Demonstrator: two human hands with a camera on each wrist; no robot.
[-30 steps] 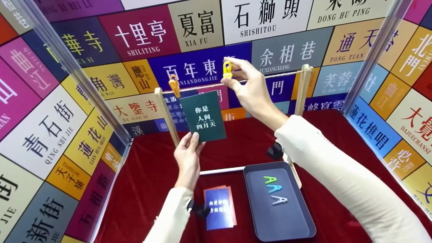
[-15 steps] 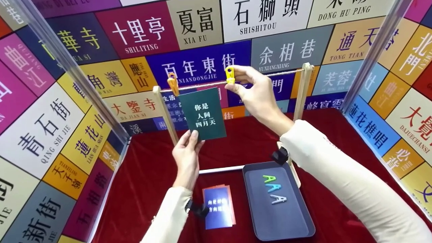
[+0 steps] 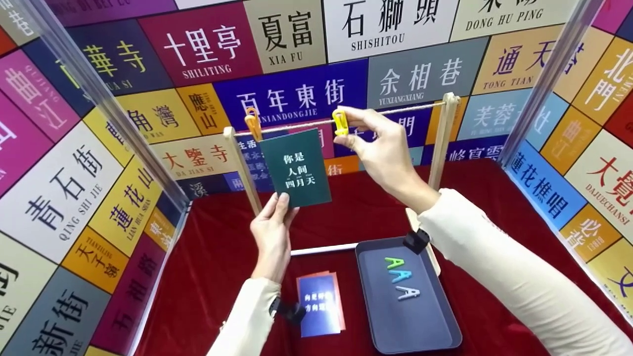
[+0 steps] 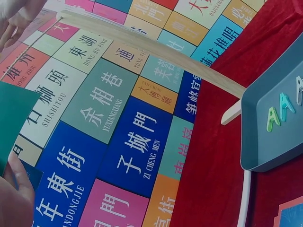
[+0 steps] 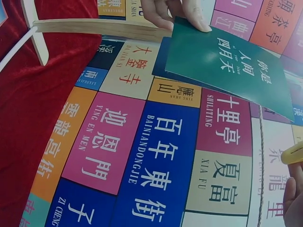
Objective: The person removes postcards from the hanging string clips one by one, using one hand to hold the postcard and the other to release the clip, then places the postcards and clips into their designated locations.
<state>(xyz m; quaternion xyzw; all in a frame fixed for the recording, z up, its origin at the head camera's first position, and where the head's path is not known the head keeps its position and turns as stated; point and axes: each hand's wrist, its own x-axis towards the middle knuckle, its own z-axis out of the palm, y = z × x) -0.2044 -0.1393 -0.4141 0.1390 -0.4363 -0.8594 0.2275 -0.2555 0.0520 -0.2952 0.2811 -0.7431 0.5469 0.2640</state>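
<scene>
My left hand (image 3: 271,232) holds a dark green card (image 3: 301,170) with white lettering by its lower left part, thumb in front. The card is upright, its top edge just under the rope (image 3: 420,107). My right hand (image 3: 385,146) pinches a yellow clothespin (image 3: 340,123) between thumb and fingers, right of the card and close to the rope. In the right wrist view the yellow clothespin (image 5: 293,153) shows at the right edge, apart from the green card (image 5: 203,56). An orange clothespin (image 3: 253,123) sits on the rope near its left end, by a blue card (image 3: 248,148) partly hidden behind the green one.
Wooden posts (image 3: 442,141) bear the rope. On the red cloth (image 3: 212,277) stands a dark grey tray (image 3: 413,329) with green (image 3: 394,262), teal (image 3: 399,276) and grey (image 3: 408,292) clothespins. Left of it lie overlapping cards (image 3: 320,321). Printed panels surround the table.
My right hand has moved down and slightly right with the yellow clothespin. My left hand and the green card have shifted only a little to the left.
</scene>
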